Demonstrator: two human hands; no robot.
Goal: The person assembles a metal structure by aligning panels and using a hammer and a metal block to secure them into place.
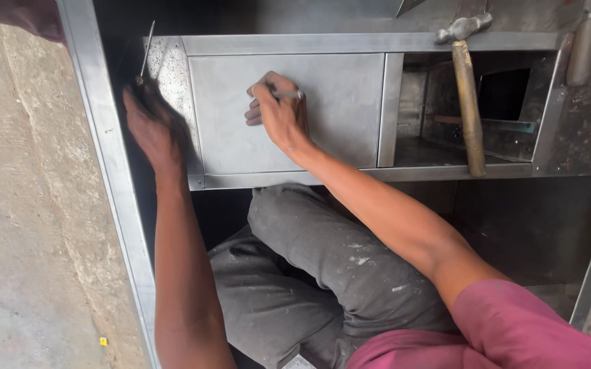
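A steel cabinet is seen from above, with a flat door panel set in its frame. The right hand is pressed against the panel, its fingers curled together around a thin metal tool, held against the panel near its middle. The left hand is placed at the frame's left edge; it is blurred, and whether its fingers are spread cannot be told. A thin rod is seen just above it. A wooden-handled hammer is leaned in the open compartment at right. Grey trousers are visible below.
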